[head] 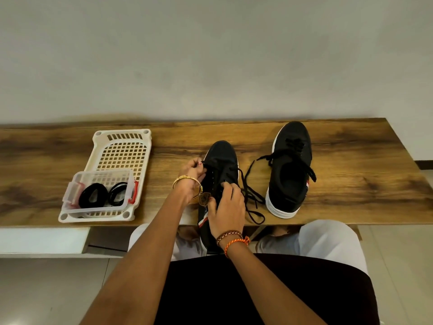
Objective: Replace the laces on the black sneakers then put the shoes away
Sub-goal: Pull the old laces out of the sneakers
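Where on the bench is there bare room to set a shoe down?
Bare wood lies between the white tray and the near sneaker, left of the tray, and right of the far sneaker. Crowded: between the sneakers, where loose laces sprawl.

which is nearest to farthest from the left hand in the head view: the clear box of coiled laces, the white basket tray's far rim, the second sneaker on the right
From the left hand:
1. Clear box of coiled laces, to its left near the table's front edge.
2. White basket tray's far rim, left and toward the wall.
3. Second sneaker, to the right, beyond the sneaker being laced.
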